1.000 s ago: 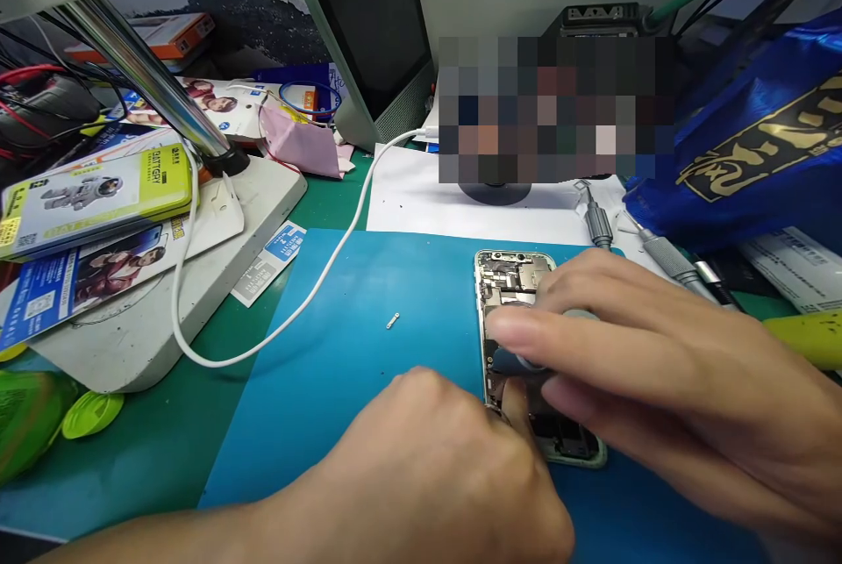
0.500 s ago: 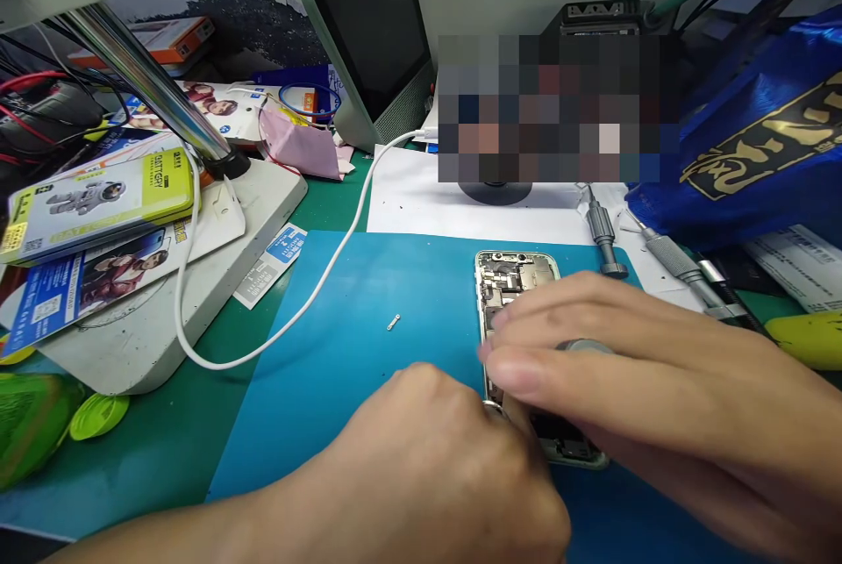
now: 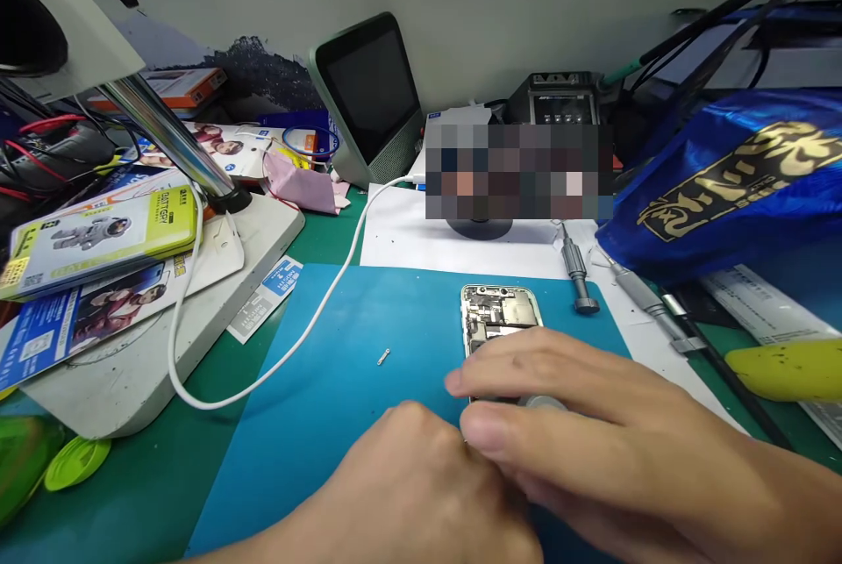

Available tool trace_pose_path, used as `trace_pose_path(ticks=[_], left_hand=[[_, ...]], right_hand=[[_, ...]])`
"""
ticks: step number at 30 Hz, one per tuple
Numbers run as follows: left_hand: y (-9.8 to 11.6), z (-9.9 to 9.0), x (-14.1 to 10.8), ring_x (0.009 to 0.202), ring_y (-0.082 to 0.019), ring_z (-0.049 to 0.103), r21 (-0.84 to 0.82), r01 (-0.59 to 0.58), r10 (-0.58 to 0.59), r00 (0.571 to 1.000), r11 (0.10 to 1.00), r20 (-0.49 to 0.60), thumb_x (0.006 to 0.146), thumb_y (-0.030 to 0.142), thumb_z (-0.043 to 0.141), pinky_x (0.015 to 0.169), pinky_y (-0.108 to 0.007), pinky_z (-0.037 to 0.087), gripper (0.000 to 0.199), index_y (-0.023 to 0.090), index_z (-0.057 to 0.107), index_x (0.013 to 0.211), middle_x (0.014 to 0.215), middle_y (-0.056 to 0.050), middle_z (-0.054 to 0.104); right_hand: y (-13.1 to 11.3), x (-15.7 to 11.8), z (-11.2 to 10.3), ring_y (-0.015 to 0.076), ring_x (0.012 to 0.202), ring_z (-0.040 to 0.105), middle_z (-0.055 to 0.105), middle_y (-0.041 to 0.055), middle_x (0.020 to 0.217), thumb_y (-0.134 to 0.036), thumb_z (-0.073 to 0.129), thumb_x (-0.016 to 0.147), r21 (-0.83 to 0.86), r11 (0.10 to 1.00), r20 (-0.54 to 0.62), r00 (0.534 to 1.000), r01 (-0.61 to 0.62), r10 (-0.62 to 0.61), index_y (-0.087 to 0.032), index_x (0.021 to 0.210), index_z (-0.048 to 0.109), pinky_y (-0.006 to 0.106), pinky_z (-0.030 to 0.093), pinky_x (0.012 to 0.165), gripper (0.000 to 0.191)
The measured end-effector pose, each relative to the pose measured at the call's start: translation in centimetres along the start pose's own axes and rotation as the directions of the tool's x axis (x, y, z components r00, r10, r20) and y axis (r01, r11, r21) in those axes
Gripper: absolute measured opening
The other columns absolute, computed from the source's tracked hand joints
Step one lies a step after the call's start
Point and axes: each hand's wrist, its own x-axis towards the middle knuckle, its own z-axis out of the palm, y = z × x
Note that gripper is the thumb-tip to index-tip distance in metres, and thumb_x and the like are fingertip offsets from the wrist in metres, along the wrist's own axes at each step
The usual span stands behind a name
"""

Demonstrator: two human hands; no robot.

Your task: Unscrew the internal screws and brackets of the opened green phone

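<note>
An opened phone (image 3: 506, 308) with bare inner boards lies on the blue mat (image 3: 316, 371), its lower part hidden by my hands. My left hand (image 3: 421, 485) is closed in a fist over the phone's lower left side; whatever its fingers hold is out of sight. Above the phone, my right hand (image 3: 611, 432) curls its thumb and fingers around a grey, round-capped tool (image 3: 543, 403), which looks like a screwdriver; only the cap shows. The fingertips of my right hand are close against my left hand. Left of the phone lies a tiny metal bracket (image 3: 383, 357).
Two grey screwdrivers (image 3: 576, 270) lie beyond the phone to the right, near a blue bag (image 3: 724, 187). A white cable (image 3: 316, 318) curves across the mat's left side. The lamp-like stand base (image 3: 151, 362) carries battery boxes (image 3: 105, 235). A smart display (image 3: 368, 99) stands behind.
The view has tilted up, so the things on the table appear lower. My hands remain together over the phone with nearly the same grip.
</note>
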Motion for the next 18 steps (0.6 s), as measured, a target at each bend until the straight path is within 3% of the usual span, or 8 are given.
trace_pose_path(ticks=[2,4,7,11,14,18], left_hand=[[-0.1,0.3,0.0,0.052,-0.013,0.054,0.016,0.004,-0.004,1.0,1.0,0.001,0.101,0.04,0.059,0.042,-0.027,0.033,0.034,0.019,0.068,0.076,0.071,-0.003,0.07],[-0.1,0.3,0.0,0.061,-0.016,0.06,0.035,0.043,-0.043,0.999,0.998,-0.021,0.1,0.035,0.059,0.047,-0.028,0.04,0.025,0.019,0.071,0.085,0.079,-0.006,0.073],[-0.2,-0.1,0.1,0.063,-0.018,0.063,0.02,0.084,-0.083,0.996,0.996,-0.039,0.098,0.033,0.06,0.046,-0.028,0.041,0.02,0.021,0.072,0.087,0.078,-0.006,0.072],[-0.2,-1.2,0.6,0.048,-0.013,0.053,-0.027,0.069,-0.068,0.997,0.997,0.032,0.097,0.04,0.064,0.033,-0.027,0.018,0.031,0.02,0.068,0.073,0.065,-0.003,0.066],[-0.2,-1.9,1.1,0.041,-0.01,0.046,-0.028,0.055,-0.052,0.992,0.998,0.114,0.095,0.043,0.067,0.032,-0.031,-0.002,0.04,0.018,0.063,0.064,0.061,0.0,0.065],[-0.2,-1.7,1.1,0.036,-0.01,0.042,0.03,0.051,-0.054,0.993,0.998,0.107,0.094,0.043,0.068,0.033,-0.033,-0.006,0.035,0.018,0.066,0.07,0.065,-0.001,0.068]], right_hand=[[0.2,0.0,-0.2,0.0158,0.125,0.063,0.067,0.0106,0.132,-0.008,0.054,0.099,0.05,0.999,0.009,1.0,0.018,-0.019,-0.018,0.15,0.044,0.03,0.053,0.109,0.052],[0.5,-0.1,-0.1,0.0143,0.115,0.066,0.069,0.0083,0.121,-0.007,0.051,0.1,0.095,0.995,0.0,1.0,0.021,-0.021,-0.019,0.15,0.042,0.029,0.056,0.101,0.052],[0.7,-0.4,0.1,0.0139,0.105,0.066,0.068,0.0067,0.112,-0.009,0.05,0.101,0.099,0.995,-0.005,1.0,0.019,-0.019,-0.019,0.149,0.044,0.028,0.057,0.091,0.049],[0.6,-0.7,0.4,0.0133,0.1,0.065,0.068,0.006,0.109,-0.01,0.05,0.103,0.094,0.996,0.021,1.0,-0.009,0.007,-0.019,0.15,0.044,0.027,0.055,0.091,0.048],[0.4,-0.4,0.3,0.012,0.095,0.064,0.068,0.004,0.104,-0.013,0.05,0.105,0.06,0.998,0.048,0.999,-0.024,0.022,-0.021,0.144,0.05,0.025,0.055,0.087,0.04],[0.1,-0.1,0.2,0.012,0.097,0.067,0.07,0.0053,0.106,-0.012,0.05,0.104,0.02,0.999,-0.022,0.999,0.037,-0.037,-0.017,0.144,0.045,0.025,0.055,0.09,0.041]])
